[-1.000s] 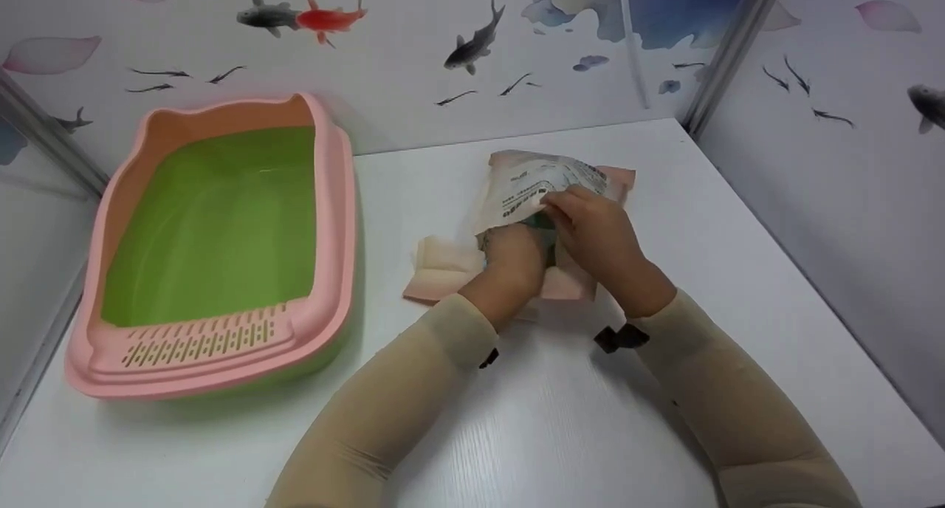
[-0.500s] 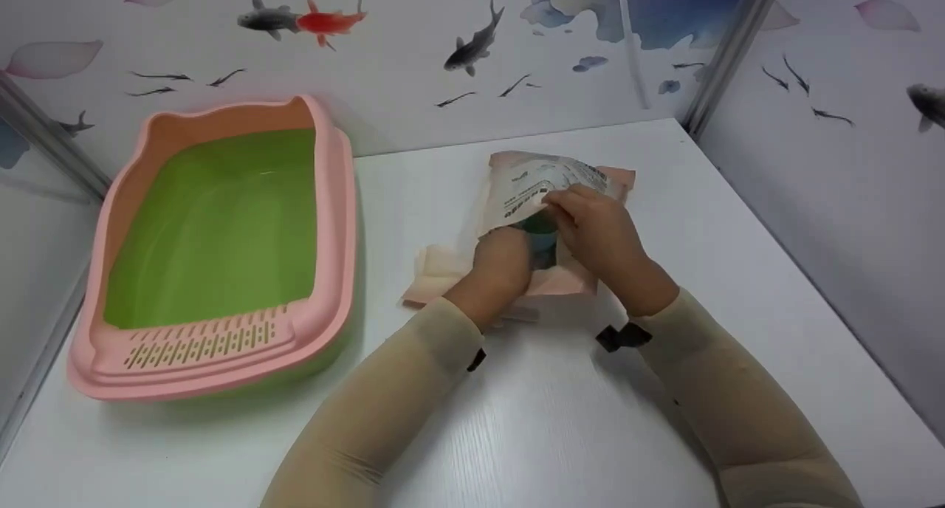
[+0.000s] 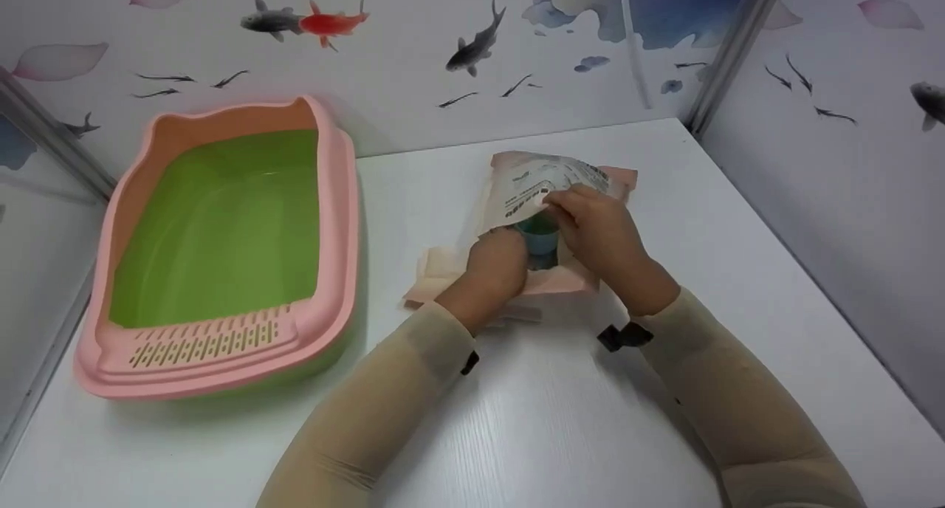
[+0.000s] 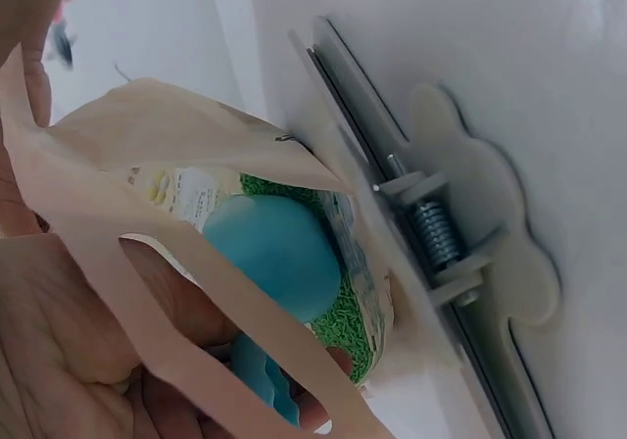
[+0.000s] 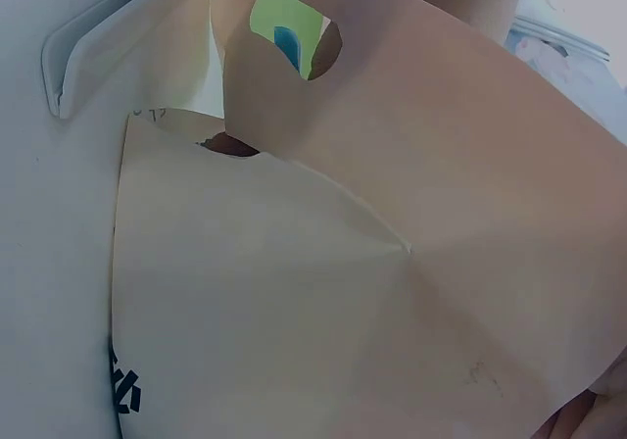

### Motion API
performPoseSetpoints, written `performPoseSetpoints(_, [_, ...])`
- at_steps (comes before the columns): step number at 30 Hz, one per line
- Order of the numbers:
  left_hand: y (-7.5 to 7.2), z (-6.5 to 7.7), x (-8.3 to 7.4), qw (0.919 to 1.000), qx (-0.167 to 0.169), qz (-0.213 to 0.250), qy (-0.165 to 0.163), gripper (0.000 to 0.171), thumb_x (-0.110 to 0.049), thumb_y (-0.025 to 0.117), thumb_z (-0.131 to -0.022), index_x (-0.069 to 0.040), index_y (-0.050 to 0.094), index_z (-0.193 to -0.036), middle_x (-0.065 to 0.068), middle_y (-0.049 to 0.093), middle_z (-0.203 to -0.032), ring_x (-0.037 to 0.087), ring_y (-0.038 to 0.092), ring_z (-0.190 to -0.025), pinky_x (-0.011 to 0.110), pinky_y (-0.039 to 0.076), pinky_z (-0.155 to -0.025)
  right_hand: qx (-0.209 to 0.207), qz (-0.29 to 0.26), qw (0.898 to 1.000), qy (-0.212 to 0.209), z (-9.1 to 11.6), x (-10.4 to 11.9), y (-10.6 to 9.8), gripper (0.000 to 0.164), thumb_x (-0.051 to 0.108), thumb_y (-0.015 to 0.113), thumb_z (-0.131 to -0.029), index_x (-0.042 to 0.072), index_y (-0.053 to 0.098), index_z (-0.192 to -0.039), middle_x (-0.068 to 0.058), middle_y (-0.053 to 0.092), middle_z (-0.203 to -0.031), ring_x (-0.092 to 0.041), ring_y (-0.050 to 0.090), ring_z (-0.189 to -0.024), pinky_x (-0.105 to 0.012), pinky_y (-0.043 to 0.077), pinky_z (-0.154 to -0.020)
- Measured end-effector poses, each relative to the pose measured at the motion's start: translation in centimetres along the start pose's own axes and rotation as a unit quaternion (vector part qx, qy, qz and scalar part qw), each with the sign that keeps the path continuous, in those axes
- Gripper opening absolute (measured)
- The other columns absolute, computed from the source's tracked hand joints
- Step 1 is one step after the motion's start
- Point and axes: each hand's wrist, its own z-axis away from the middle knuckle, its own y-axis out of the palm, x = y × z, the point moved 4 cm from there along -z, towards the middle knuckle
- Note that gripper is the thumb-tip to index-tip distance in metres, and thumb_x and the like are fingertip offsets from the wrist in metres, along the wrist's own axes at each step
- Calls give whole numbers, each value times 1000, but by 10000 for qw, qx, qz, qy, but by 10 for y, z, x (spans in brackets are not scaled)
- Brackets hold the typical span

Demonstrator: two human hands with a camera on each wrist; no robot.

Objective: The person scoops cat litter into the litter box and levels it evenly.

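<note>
Left hand (image 3: 496,263) is gripping the presumably light, stiff scoop (image 4: 269,248) by its handle (image 4: 257,372), right hand (image 3: 599,231) pinching the bag (image 3: 517,187).

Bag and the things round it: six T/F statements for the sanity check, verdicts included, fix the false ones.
1. The right hand pinches the edge of the bag. True.
2. The left hand grips the blue scoop. True.
3. The blue scoop is wholly outside the bag. False: its rounded end is within the bag's mouth.
4. The granules in the bag are red. False: they are green.
5. A spring clip is beside the bag. True.
6. In the head view, the litter tray stands right of the bag. False: it stands left.
</note>
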Motion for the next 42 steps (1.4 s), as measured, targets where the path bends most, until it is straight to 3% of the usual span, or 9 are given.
performPoseSetpoints(6, [-5,7,1,9998,-68,140,115,32,-18,57,-105,1,61,-132,15,67,-131,25,65,-120,43,56,-103,-60,-11,10000,-26,0,-1,0,17,11,70,-99,4,77,-113,-14,76,-106,-27,74,-99,-43,62,-85])
performPoseSetpoints(12, [-10,18,4,9994,-227,127,217,42,-19,64,-101,3,55,-136,16,64,-128,27,64,-117,44,56,-101,-54,68,10000,11,0,0,-1,18,12,70,-99,4,76,-114,-14,76,-104,-28,73,-97,-43,62,-84])
performPoseSetpoints(20, [-17,34,12,9970,-732,82,222,35,-12,60,-104,4,59,-135,16,68,-123,26,61,-108,40,60,-93,-5,80,9998,172,0,-1,0,20,12,70,-100,5,76,-116,-14,76,-105,-28,73,-99,-46,63,-87])
performPoseSetpoints(27, [-19,45,19,9979,-640,102,71,70,-38,75,-96,2,50,-148,15,67,-131,25,61,-112,37,58,-98,15,82,9998,158,-1,-2,0,20,11,68,-100,5,76,-118,-15,76,-106,-29,74,-99,-46,62,-88])
performPoseSetpoints(34, [-20,57,28,9957,-925,104,25,50,-7,64,-102,-1,51,-150,16,68,-130,26,64,-113,40,59,-99,-11,49,9998,185,0,-2,-1,21,10,68,-100,4,76,-118,-15,76,-107,-29,74,-99,-47,62,-90])
performPoseSetpoints(42, [-21,74,37,9896,-1391,-154,322,33,3,65,-98,7,60,-131,19,69,-116,27,66,-103,36,63,-87,-77,-36,9999,124,-1,-2,-1,19,10,68,-100,4,77,-116,-15,76,-107,-28,73,-99,-46,63,-88])
